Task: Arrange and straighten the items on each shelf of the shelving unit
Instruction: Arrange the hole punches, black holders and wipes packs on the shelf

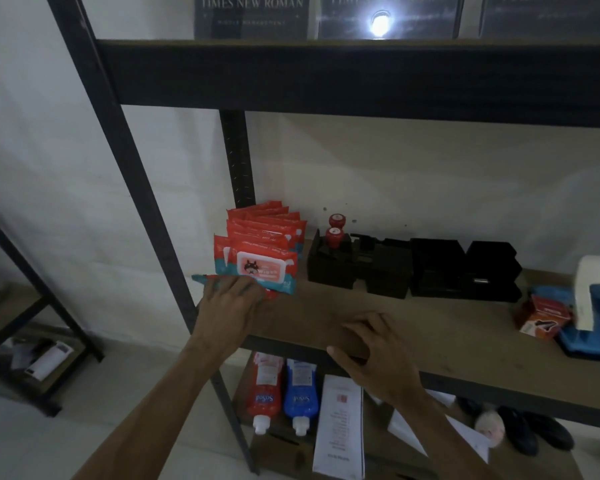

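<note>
Red-and-teal wipe packs (pixel 261 249), stacked askew

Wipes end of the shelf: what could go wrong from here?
1. The flat pack under the left hand lies right at the shelf's left edge; a nudge could drop it.
2. The upright packs lean loosely; shifting the front one may topple them toward the red stamps.
</note>
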The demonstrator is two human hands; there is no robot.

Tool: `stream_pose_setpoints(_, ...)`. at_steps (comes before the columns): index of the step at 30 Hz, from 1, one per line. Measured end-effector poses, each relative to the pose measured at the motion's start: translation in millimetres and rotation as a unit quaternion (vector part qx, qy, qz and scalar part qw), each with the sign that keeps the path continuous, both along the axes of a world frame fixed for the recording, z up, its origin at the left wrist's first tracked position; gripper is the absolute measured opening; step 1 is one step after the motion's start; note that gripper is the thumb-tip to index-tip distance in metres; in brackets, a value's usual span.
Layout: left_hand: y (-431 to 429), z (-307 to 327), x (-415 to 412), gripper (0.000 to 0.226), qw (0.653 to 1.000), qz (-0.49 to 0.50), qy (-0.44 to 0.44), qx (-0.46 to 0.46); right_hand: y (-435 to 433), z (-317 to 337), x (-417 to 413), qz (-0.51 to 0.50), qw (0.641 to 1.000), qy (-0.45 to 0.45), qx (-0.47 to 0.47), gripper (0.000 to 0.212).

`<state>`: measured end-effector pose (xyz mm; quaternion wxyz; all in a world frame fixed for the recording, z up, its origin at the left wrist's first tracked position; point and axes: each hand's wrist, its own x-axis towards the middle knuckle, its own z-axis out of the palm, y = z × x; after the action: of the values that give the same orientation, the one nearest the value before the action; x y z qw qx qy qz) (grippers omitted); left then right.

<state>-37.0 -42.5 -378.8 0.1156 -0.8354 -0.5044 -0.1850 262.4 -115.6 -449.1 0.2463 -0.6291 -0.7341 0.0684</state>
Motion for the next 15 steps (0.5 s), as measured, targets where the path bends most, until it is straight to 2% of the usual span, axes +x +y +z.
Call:
stream_pose_setpoints(2,12,10,3,0.047,0.999,-0.013,0.034,0.004,1,1,0,-0.003,1.000,-0.014,-0.008,0.075)
stream_pose_setpoints(6,41,20,15,0.051,0.997,-0.008,0.072,-0.032,0,4,0,-0.003,0.999,-0.029,-0.018,0.074)
stream_pose_setpoints(11,37,-1,25,0.045,0.994,0.069,-0.075,-0.031,-2,5,-2,-0.005,0.999,-0.037,0.000,0.079)
stream_pose_setpoints(15,34,-9,27,0.048,0.993,0.066,-0.100,0.016,-4,5,-5,0.001,0.999,-0.052,-0.003,0.079)
